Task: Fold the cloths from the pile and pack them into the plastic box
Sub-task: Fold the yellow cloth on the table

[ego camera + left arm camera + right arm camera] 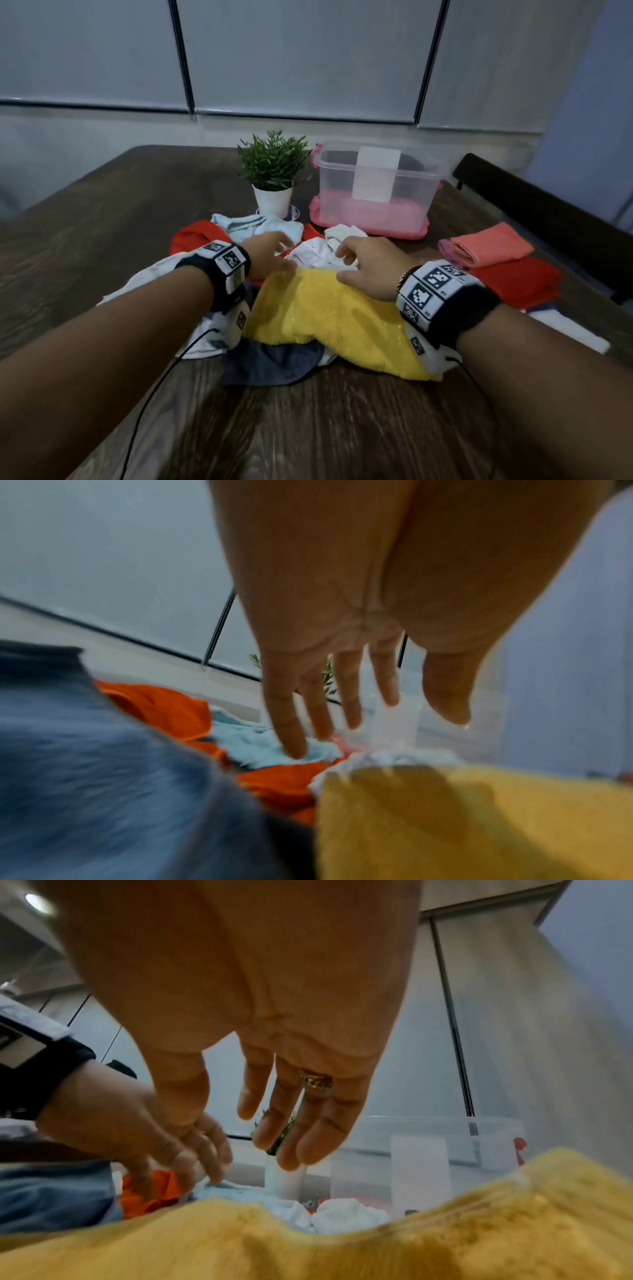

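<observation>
A yellow cloth (339,318) lies on top of the pile in front of me, over a dark blue cloth (274,363), white cloths (311,255), a light blue cloth (260,226) and a red cloth (191,240). My left hand (270,253) hovers over the yellow cloth's far left corner, fingers straight and spread (342,718), holding nothing. My right hand (359,263) hangs above the far edge of the yellow cloth (308,1245), fingers relaxed (291,1139), gripping nothing. The clear plastic box (376,185) stands behind the pile on its pink lid.
A potted plant (274,171) stands left of the box. Folded salmon and red cloths (489,250) lie stacked at the right, near a dark chair back (548,209). Brown wooden table (308,428) stretches bare toward me. Wrist cables trail over it.
</observation>
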